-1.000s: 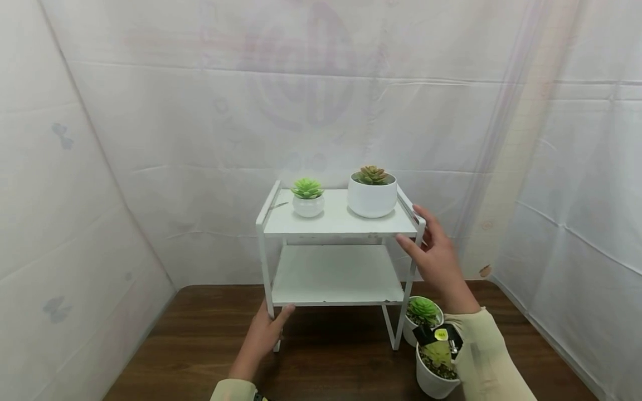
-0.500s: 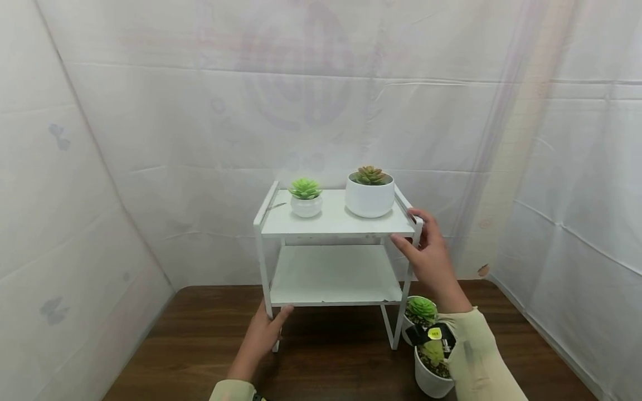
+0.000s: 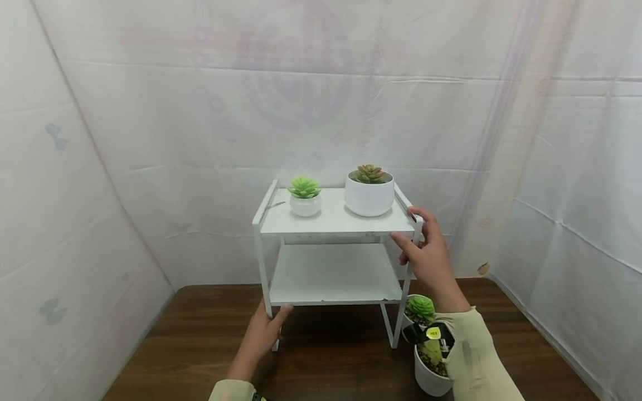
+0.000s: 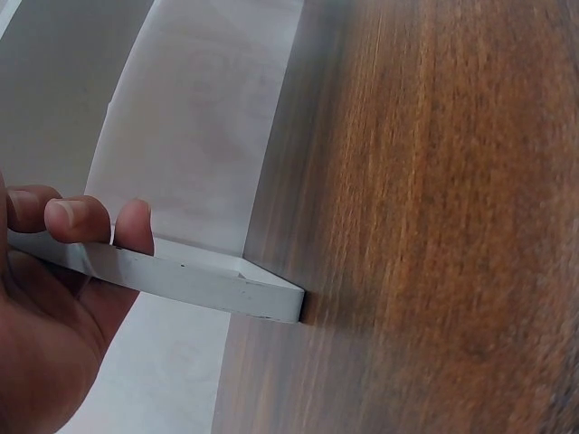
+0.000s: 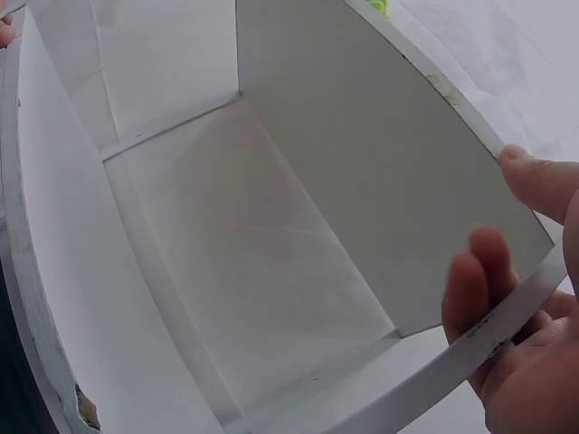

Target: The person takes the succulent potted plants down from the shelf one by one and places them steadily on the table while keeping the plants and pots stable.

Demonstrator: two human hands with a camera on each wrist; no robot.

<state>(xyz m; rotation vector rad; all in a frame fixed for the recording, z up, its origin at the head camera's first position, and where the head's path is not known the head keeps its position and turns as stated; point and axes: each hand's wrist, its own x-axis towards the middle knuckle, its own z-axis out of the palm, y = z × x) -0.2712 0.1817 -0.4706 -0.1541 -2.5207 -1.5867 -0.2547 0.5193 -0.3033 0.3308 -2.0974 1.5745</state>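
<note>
A white two-tier shelf point(image 3: 336, 273) stands on the wooden table. On its top tier are a small white pot with a green succulent point(image 3: 305, 204) at left and a larger white pot with a reddish-green succulent point(image 3: 369, 196) at right. My left hand point(image 3: 262, 333) grips the front left leg low down; in the left wrist view its fingers curl round the leg point(image 4: 204, 285). My right hand point(image 3: 432, 259) holds the upper right corner, thumb at the top tier's front edge; the right wrist view shows fingers point(image 5: 468, 289) wrapped round the right post.
Two more white pots with green succulents stand on the table right of the shelf, one behind point(image 3: 420, 309) and one nearer point(image 3: 431, 379), both partly hidden by my right wrist. The wooden table point(image 3: 200, 345) is bordered by white cloth walls point(image 3: 165, 122).
The fingers of my right hand have shifted, with fingertips now showing inside the right post. The shelf appears slightly further left in the head view; my left hand keeps its grip.
</note>
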